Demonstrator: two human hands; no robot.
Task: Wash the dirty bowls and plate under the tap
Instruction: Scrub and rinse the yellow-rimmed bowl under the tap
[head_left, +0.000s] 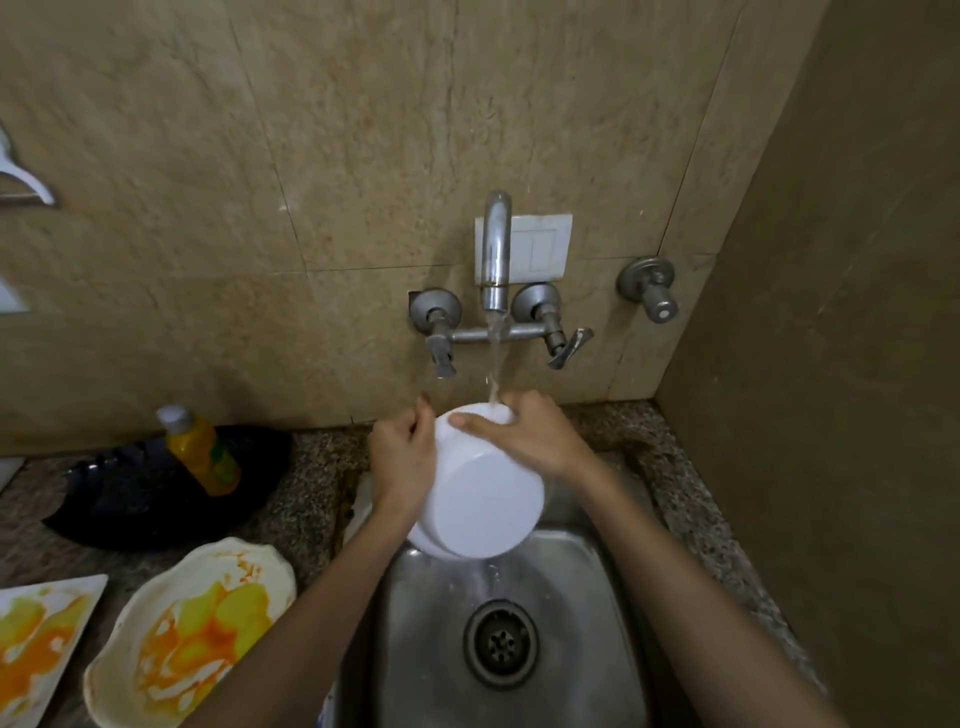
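**White bowl in the rinse, stained dishes waiting**

Nearest, a wavy cream plate (192, 634) and a square white plate (36, 634), both smeared orange-yellow, lie on the counter left of the steel sink (571, 649). Over the sink a round white bowl (483, 499) tilts, base toward the camera. The left hand (402, 457) curls round its left rim. The right hand (524, 441) lays its thumb across the wall and hooks its fingers over the far rim. Beyond, the chrome wall tap (496, 249) pours onto that rim. Next, probably, turn the bowl so water reaches inside.

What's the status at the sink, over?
Left hand and right hand both grip white bowl, tilted under running tap. Stained wavy dish and stained square plate wait on counter. Nothing blocks the stream.
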